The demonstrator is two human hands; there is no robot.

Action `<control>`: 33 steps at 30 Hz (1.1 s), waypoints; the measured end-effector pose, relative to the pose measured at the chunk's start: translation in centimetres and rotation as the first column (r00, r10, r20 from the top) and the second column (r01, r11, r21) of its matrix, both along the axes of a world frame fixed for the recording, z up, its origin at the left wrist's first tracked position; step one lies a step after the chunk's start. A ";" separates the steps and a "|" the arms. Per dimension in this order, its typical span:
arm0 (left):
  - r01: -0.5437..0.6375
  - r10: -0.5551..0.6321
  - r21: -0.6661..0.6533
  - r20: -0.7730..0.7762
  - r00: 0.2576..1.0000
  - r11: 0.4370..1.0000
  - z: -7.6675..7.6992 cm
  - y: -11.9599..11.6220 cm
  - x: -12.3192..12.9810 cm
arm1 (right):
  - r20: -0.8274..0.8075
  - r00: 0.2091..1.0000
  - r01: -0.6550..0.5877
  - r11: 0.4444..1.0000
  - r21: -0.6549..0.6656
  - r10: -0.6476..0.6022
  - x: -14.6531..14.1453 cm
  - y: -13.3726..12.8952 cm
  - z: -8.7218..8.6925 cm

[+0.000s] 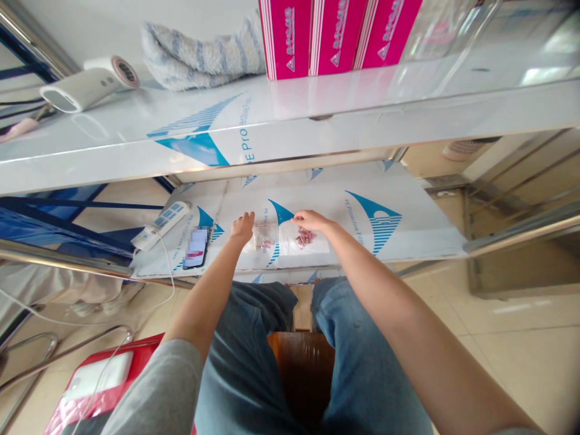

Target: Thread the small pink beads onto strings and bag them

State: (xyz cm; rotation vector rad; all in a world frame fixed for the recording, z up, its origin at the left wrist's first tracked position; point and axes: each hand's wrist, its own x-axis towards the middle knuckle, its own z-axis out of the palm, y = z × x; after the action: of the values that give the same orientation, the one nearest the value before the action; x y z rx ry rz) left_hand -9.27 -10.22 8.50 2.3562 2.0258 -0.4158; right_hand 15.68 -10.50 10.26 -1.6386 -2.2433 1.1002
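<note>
- Left hand [242,229]: grip open, fingers loosely apart, holding nothing visible, just beside a clear plastic bag [265,238].
- Right hand [308,221]: fingertips at the bag's upper right edge; too small to tell whether the grip is closed on it.
- Small pink pieces [305,237] lie clustered on white paper, directly below the right hand.
- All of this lies on a film-covered table [426,238], with a phone [196,246] and a white power strip [161,225] left of the left hand.
- Overhead, a white shelf [136,145] carries a hair dryer [81,87], a striped towel [199,54] and pink boxes [335,30].
</note>
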 end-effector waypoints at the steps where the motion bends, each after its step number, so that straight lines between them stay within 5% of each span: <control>1: 0.017 -0.016 -0.016 0.013 1.000 1.000 0.0 -0.1 0.1 | -0.002 1.000 0.000 1.000 0.001 0.000 -0.1 0.0 0.0; 13: 0.213 -0.216 -0.180 0.000 0.976 0.960 -2.9 -1.0 -1.3 | -0.002 1.000 -0.001 1.000 -0.027 0.001 -0.3 0.0 -0.1; 18: 0.183 -0.184 -0.134 0.009 0.983 0.974 -2.4 -0.9 -0.4 | 0.012 1.000 -0.005 1.000 -0.019 0.005 -0.2 -0.1 0.1; 25: 0.353 -0.336 -0.153 0.125 0.933 0.923 -3.2 -1.2 1.5 | 0.032 0.999 0.004 1.000 -0.005 -0.004 -0.3 -0.5 1.0; 33: 0.288 -0.264 -0.093 0.208 0.942 0.953 -2.2 -0.6 2.3 | -0.012 1.000 0.013 1.000 -0.013 -0.013 0.1 0.1 -0.5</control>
State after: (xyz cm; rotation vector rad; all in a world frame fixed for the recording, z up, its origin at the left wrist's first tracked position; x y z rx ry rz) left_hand -6.95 -10.87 6.31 2.5003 1.5480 -0.2899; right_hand 15.82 -10.36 9.81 -1.6453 -2.2193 1.1204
